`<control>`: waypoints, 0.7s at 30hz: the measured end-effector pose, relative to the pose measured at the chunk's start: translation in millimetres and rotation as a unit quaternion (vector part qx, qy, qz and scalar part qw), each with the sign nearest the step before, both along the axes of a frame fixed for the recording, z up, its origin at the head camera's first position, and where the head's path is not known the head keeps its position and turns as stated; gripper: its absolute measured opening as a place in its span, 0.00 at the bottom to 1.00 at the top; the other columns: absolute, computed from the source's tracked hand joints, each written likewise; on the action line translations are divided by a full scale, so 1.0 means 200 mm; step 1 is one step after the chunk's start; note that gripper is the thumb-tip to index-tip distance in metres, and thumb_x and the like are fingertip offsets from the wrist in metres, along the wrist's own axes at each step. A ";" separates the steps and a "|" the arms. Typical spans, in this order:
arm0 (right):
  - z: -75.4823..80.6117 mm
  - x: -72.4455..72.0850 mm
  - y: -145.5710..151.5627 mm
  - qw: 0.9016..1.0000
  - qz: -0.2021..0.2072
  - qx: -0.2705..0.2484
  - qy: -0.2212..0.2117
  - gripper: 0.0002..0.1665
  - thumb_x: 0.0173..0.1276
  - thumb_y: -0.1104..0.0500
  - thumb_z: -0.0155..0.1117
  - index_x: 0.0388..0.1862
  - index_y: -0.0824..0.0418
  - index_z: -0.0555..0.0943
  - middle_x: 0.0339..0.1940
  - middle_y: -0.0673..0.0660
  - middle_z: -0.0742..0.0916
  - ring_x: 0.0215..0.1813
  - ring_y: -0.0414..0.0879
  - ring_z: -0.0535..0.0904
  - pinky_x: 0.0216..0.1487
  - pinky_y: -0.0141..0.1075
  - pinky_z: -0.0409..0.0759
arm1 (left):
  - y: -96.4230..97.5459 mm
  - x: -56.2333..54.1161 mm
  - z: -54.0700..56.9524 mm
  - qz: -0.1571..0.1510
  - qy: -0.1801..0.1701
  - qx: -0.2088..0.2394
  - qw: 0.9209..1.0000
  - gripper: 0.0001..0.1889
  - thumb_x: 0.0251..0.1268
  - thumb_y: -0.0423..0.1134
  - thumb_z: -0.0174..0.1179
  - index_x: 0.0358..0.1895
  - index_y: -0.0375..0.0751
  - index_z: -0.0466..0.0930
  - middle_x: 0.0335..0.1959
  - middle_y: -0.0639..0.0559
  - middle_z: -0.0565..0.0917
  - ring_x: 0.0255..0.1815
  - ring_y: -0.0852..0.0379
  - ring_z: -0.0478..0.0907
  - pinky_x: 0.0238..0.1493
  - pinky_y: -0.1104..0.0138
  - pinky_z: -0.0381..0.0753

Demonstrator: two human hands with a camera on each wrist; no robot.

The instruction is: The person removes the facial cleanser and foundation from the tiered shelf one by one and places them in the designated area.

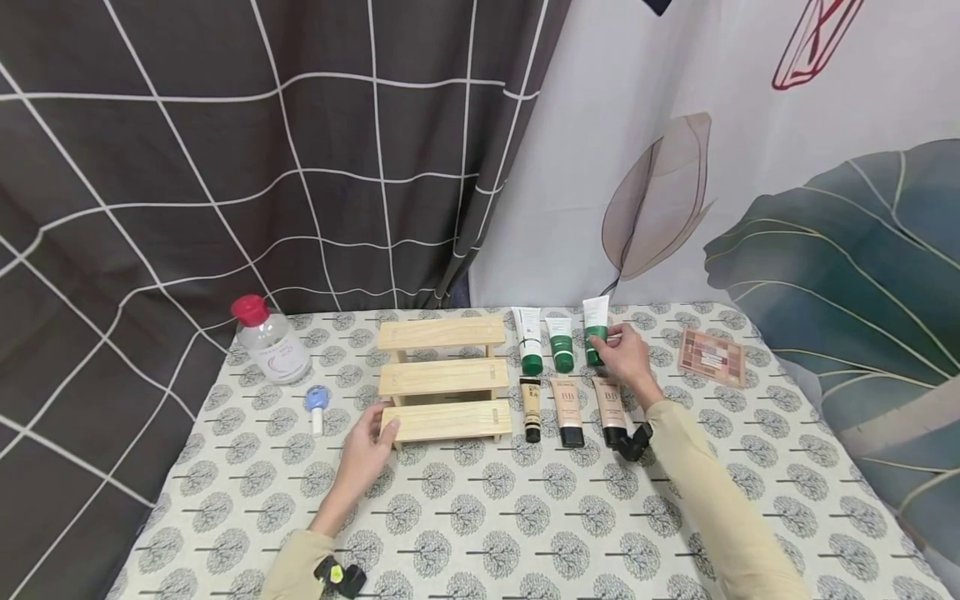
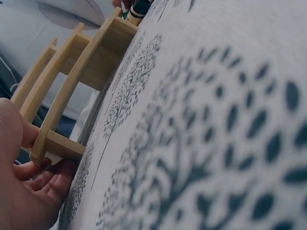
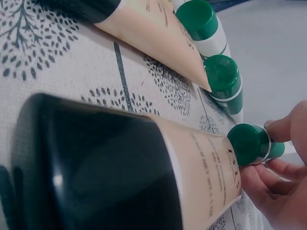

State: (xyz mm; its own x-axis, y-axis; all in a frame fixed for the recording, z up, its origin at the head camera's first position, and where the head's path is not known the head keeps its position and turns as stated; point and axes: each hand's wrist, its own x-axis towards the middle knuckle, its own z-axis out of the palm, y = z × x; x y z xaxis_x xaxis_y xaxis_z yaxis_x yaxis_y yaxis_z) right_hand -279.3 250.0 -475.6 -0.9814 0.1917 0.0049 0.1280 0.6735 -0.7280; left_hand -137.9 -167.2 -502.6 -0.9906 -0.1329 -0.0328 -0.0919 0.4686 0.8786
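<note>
My left hand (image 1: 369, 443) grips the front left corner of a three-step wooden rack (image 1: 442, 379), thumb on top of the lowest step and fingers curled beneath it in the left wrist view. With thumb and fingertips, my right hand (image 1: 627, 358) pinches a green and white tube (image 1: 596, 321) by its green cap end (image 3: 247, 143). Two similar tubes, a tall white one (image 1: 529, 333) and a shorter green one (image 1: 559, 342), lie to its left. In front of them is a row of a gold tube (image 1: 531, 404) and two beige BB tubes (image 1: 567, 408) with black caps.
A clear bottle with a red cap (image 1: 250, 310) stands at the back left, a small blue-topped bottle (image 1: 317, 400) in front of it. A makeup palette (image 1: 712, 357) lies at the right. Curtains (image 1: 360, 167) hang behind the patterned tablecloth (image 1: 465, 533).
</note>
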 end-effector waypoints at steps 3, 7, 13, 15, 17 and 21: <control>-0.01 -0.01 0.00 1.000 0.002 0.005 -0.006 0.30 0.75 0.47 0.61 0.60 0.71 0.72 0.53 0.75 0.85 0.51 0.65 0.84 0.54 0.52 0.83 | 0.00 0.01 0.00 0.002 0.000 0.000 1.000 0.23 0.77 0.39 0.55 0.69 0.33 0.69 0.60 0.33 0.81 0.58 0.39 0.81 0.62 0.47 0.81; -0.01 -0.01 0.01 1.000 0.004 0.019 -0.021 0.31 0.73 0.45 0.62 0.57 0.71 0.75 0.52 0.74 0.84 0.52 0.65 0.81 0.56 0.53 0.81 | 0.00 0.01 0.00 0.001 0.002 0.000 1.000 0.23 0.77 0.39 0.54 0.69 0.34 0.69 0.60 0.33 0.81 0.59 0.38 0.81 0.63 0.47 0.81; 0.01 -0.01 0.03 0.998 0.008 0.043 -0.050 0.32 0.72 0.44 0.62 0.56 0.72 0.77 0.54 0.73 0.83 0.55 0.64 0.78 0.59 0.54 0.79 | 0.00 0.01 -0.01 -0.002 -0.001 0.003 1.000 0.24 0.77 0.41 0.54 0.70 0.34 0.68 0.63 0.33 0.79 0.62 0.36 0.80 0.66 0.45 0.79; 0.02 0.00 0.04 0.997 0.007 0.055 -0.053 0.31 0.73 0.44 0.61 0.55 0.72 0.77 0.54 0.73 0.83 0.54 0.64 0.79 0.58 0.54 0.79 | -0.01 0.00 -0.01 -0.003 -0.002 0.003 1.000 0.24 0.77 0.42 0.54 0.70 0.34 0.68 0.63 0.33 0.79 0.62 0.37 0.80 0.66 0.45 0.79; 0.03 0.00 0.05 0.996 0.002 0.063 -0.056 0.30 0.73 0.45 0.60 0.54 0.72 0.78 0.52 0.72 0.84 0.53 0.63 0.80 0.56 0.53 0.80 | -0.01 0.00 -0.01 -0.006 -0.004 0.004 1.000 0.24 0.77 0.42 0.54 0.70 0.34 0.68 0.63 0.33 0.79 0.62 0.37 0.79 0.66 0.45 0.79; 0.03 0.01 0.05 0.996 0.003 0.068 -0.059 0.29 0.74 0.45 0.58 0.54 0.72 0.77 0.52 0.73 0.84 0.51 0.63 0.81 0.56 0.53 0.80 | -0.05 0.00 -0.01 -0.023 -0.013 0.005 1.000 0.27 0.78 0.43 0.52 0.73 0.35 0.64 0.65 0.33 0.77 0.63 0.38 0.78 0.67 0.46 0.79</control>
State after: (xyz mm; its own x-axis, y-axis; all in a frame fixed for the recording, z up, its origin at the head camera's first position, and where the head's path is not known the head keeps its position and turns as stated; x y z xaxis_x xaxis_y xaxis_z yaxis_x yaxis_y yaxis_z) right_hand -277.3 260.0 -469.9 -0.9780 0.1906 -0.0844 0.2019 0.7658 -0.6106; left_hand -137.8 -176.7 -504.7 -0.9944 -0.0872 -0.0590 -0.0929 0.4631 0.8814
